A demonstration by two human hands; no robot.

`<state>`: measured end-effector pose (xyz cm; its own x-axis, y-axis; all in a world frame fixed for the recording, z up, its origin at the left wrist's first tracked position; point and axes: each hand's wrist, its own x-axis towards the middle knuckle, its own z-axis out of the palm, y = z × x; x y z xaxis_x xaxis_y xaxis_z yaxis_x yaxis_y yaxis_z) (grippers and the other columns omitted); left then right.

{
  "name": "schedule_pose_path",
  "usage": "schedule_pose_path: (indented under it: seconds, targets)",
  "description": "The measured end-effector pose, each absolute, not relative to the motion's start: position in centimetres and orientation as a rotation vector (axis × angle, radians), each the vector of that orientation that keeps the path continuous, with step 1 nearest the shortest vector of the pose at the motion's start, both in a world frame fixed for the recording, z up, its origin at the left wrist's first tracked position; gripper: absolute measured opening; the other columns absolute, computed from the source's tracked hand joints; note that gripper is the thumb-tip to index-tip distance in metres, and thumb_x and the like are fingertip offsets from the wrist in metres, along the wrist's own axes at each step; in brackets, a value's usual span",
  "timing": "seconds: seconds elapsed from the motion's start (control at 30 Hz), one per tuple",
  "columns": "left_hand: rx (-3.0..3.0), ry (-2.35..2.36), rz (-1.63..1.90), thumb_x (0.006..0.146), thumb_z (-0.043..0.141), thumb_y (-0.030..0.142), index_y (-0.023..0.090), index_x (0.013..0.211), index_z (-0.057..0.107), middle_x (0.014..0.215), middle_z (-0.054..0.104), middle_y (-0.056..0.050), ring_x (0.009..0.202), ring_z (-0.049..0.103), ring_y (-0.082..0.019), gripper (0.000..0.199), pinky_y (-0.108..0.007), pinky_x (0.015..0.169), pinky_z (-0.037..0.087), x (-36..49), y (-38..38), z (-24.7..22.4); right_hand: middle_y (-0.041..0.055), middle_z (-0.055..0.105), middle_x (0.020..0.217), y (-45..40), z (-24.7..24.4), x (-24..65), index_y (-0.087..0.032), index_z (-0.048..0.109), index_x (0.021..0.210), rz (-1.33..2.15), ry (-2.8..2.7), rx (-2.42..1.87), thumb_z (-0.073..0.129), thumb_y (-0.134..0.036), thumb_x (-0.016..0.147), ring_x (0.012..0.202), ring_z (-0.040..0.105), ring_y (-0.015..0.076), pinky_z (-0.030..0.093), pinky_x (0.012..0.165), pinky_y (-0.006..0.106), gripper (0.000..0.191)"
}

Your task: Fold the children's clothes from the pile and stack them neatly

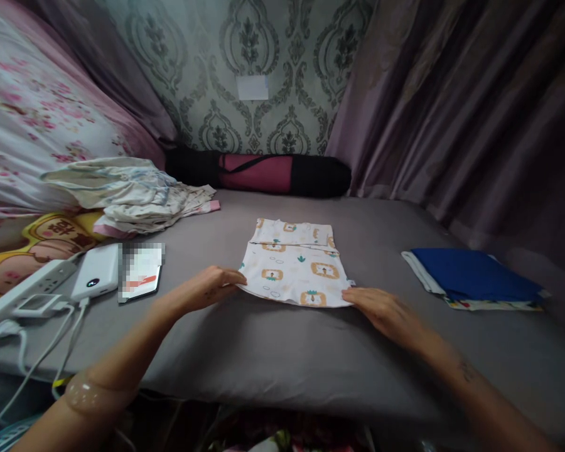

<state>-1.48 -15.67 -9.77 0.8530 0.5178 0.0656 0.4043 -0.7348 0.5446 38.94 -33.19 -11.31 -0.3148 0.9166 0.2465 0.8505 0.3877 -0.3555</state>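
In the middle of the grey sheet lies a white children's garment [289,270] printed with tan lion faces and green leaves, its far part folded over toward me. A small tag sticks out at its right side. My left hand [215,284] pinches the garment's near left corner between thumb and fingers. At the near right corner, my right hand [379,306] grips the edge in the same way, with the fingertips pressed together. Between the two hands the near edge is stretched out and sags slightly.
Folded blue cloth [475,274] lies stacked at the right. On the left are rumpled clothes [136,194], a white power bank [95,271], a phone [141,273] and a power strip [32,289] with cables. A black-and-maroon roll bag [257,172] rests along the wall.
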Motion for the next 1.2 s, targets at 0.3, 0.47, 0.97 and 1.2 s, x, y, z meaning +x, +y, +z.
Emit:
schedule_pose_path:
  seconds: [0.3,0.47,0.97,1.2]
  targets:
    - [2.122,1.202,0.751,0.081,0.053,0.043,0.016,0.091,0.069,0.066,0.061,0.0,0.063,0.054,-0.014,0.033,-0.022,0.057,0.04,3.3,-11.8,-11.2,0.0046,0.074,0.106,-27.6,-10.4,39.2,-0.027,0.07,0.108,0.289,-1.801,-1.763,0.047,-0.032,0.093,0.096,0.069,0.0233,0.053,0.084,0.035,0.028]
    - [2.026,1.494,0.841,0.079,0.052,0.032,0.017,0.08,0.065,0.066,0.059,-0.001,0.068,0.055,-0.017,0.02,-0.023,0.059,0.039,6.9,-8.6,-11.8,0.0056,0.074,0.089,-22.2,-11.1,39.8,-0.019,0.072,0.1,0.246,-1.588,-1.912,0.053,-0.027,0.085,0.079,0.068,0.0202,0.051,0.072,0.029,0.025]
    - [2.146,1.806,0.815,0.096,0.036,0.021,0.019,0.108,0.056,0.099,0.067,-0.01,0.092,0.062,-0.021,0.024,-0.027,0.074,0.042,12.3,-3.3,-13.3,0.0132,0.069,0.11,-13.7,-12.3,39.0,-0.016,0.057,0.125,0.103,-1.356,-2.328,0.033,-0.027,0.101,0.101,0.065,0.0235,0.045,0.08,0.029,0.036]
    - [2.296,1.829,0.679,0.099,0.03,0.024,0.02,0.114,0.052,0.103,0.066,-0.01,0.092,0.064,-0.022,0.026,-0.029,0.073,0.043,12.8,-2.3,-13.7,0.0132,0.07,0.106,-12.9,-12.7,39.3,-0.02,0.05,0.128,0.04,-1.481,-2.418,0.024,-0.032,0.104,0.098,0.067,0.026,0.045,0.079,0.033,0.038]
